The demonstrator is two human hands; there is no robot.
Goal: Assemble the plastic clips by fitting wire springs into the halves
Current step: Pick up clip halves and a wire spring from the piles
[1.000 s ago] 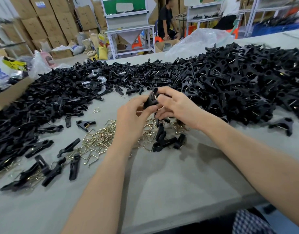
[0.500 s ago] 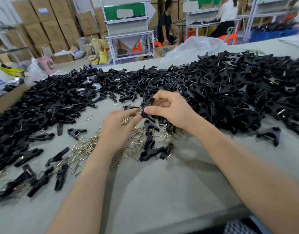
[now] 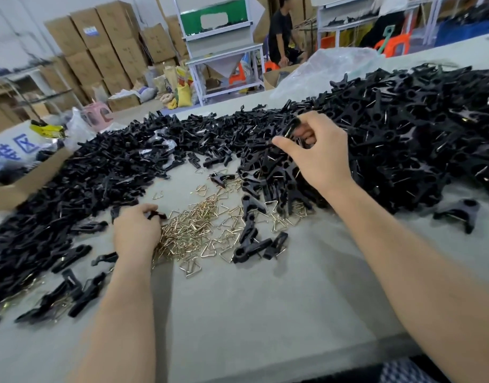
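Two bare hands work over a flat grey table (image 3: 265, 313). The left hand (image 3: 137, 230) is low on the table, at the left edge of a loose pile of small gold wire springs (image 3: 199, 228) bent like triangles. Its fingers are curled and pinch a small black plastic piece (image 3: 156, 215). Most of that piece is hidden, so it may be one clip half.

The right hand (image 3: 318, 156) is farther away and to the right, above the near edge of a big heap of black clips (image 3: 403, 134). Its curled fingers hold a black plastic clip (image 3: 291, 128) with a bit of shiny wire showing on it.

The big heap fills the far right of the table, and many clips in it show thin wires. A wide spread of black plastic parts (image 3: 85, 175) covers the left side. A few black clips (image 3: 251, 244) lie just right of the springs, touching some of them. One lone black clip (image 3: 459, 211) lies near the right edge.

Beyond the table a clear plastic bag (image 3: 334, 64) sits at the far side. Brown cardboard boxes (image 3: 99, 51) are stacked far left. A person in a black shirt (image 3: 280, 34) sits far back.
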